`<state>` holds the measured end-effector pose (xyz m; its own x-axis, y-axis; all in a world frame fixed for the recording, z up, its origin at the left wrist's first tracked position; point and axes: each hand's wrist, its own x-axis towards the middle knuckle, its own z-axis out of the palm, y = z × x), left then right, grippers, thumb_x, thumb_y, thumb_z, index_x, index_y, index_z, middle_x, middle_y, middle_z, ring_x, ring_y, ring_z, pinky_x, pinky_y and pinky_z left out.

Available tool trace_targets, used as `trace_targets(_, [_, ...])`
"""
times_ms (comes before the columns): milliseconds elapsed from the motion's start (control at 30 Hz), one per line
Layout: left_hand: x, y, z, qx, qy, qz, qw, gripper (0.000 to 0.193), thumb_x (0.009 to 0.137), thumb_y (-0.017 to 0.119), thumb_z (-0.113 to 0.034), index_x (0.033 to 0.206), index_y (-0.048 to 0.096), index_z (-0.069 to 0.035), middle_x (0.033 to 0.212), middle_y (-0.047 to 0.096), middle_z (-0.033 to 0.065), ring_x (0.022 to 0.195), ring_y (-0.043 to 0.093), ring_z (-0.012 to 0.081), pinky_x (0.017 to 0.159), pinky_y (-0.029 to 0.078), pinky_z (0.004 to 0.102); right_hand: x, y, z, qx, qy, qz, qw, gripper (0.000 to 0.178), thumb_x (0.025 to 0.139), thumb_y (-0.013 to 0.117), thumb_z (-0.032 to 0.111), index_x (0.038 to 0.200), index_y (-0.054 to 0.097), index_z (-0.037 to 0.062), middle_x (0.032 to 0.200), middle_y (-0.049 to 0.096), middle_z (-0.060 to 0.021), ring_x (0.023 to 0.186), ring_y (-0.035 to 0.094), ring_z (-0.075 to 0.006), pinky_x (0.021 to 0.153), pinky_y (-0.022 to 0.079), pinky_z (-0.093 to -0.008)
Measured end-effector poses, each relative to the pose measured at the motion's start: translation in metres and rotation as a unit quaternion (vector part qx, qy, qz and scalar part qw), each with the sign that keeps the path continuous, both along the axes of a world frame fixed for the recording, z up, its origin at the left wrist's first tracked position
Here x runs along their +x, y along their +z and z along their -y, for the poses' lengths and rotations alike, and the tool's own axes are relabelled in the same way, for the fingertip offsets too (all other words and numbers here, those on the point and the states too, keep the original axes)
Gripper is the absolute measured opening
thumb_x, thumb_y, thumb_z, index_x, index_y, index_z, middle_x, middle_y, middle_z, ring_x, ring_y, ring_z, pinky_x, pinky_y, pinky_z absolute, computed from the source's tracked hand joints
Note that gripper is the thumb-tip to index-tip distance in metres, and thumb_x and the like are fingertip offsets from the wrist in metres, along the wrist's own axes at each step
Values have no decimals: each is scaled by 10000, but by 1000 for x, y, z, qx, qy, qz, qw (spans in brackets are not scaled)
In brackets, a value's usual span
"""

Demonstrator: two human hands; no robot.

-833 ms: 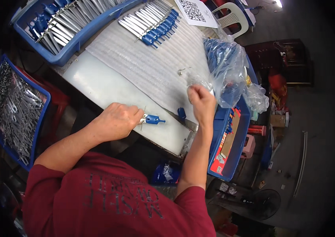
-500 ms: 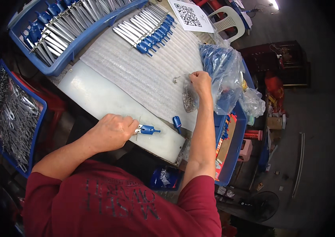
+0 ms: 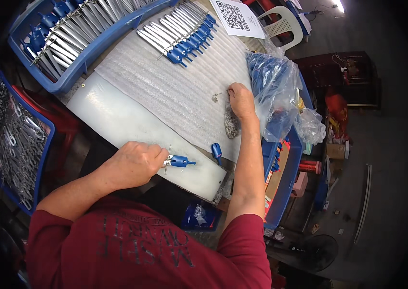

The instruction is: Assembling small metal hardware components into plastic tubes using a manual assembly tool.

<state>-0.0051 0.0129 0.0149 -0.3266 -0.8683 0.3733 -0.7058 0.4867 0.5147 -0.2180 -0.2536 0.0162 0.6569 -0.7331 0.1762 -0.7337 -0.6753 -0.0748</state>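
My left hand (image 3: 136, 164) is closed around a silver metal piece with a blue plastic end (image 3: 180, 161). A thin pin crosses that piece beside my fingers, and the piece is just above the pale board's near edge. My right hand (image 3: 241, 101) has its fingers drawn together at the top of a small clear bag of tiny metal parts (image 3: 231, 125). What the fingertips pinch is hidden. A few tiny metal bits (image 3: 216, 98) lie on the foam sheet just left of it. Between my hands a loose blue plastic cap (image 3: 216, 151) rests near the foam's edge.
Similar silver-and-blue pieces (image 3: 180, 45) lie in a row on the foam sheet (image 3: 141, 77). A blue crate (image 3: 81, 67) of them stands at far left, a tray of metal parts (image 3: 18, 139) at left. Clear plastic bags (image 3: 276, 86) and a blue bin (image 3: 281, 212) are at right.
My right hand has shifted slightly left and lower over the small bag, whose top it now covers more. My left hand stays in place with the silver-and-blue piece.
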Motion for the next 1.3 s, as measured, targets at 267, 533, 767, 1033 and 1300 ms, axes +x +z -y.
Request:
trace_targets(267, [0,-1,-1,0,0,2,1000,168,741,585,-164,725,459,-55,602,461,80,532,526,246,463,419,343,-5,-1,0,6,23,33,999,65,753,539,61,786,559,9,789,579,-158,756,548,-336,670,437,-382])
trace_targets(533, [0,-1,0,-1,3,2,1000,171,737,592,-160,727,457,-55,600,460,82,527,526,247,460,416,345,0,-2,2,5,31,6,999,77,756,542,71,790,559,5,798,574,-162,751,547,-340,668,437,-378])
trace_targets(767, [0,-1,-2,-4,-1,-9,1000,170,730,595,-151,725,455,-55,593,457,83,526,523,248,460,416,346,1,-2,-2,-5,-32,0,999,145,795,495,115,830,556,-12,809,567,-211,781,535,-376,684,425,-411])
trace_targets(1033, [0,-3,-2,1,-1,-8,1000,145,735,582,-137,719,463,-56,592,464,83,530,524,253,460,416,350,7,33,-31,26,-79,116,990,216,833,469,157,854,550,-42,755,571,-209,702,563,-303,650,429,-361])
trace_targets(1300, [-1,-6,1,-8,1,-15,1000,147,739,582,-142,726,467,-50,599,465,84,545,522,263,466,412,359,11,49,-116,223,-88,246,939,189,856,469,166,736,489,22,637,393,55,598,348,-39,517,312,-200])
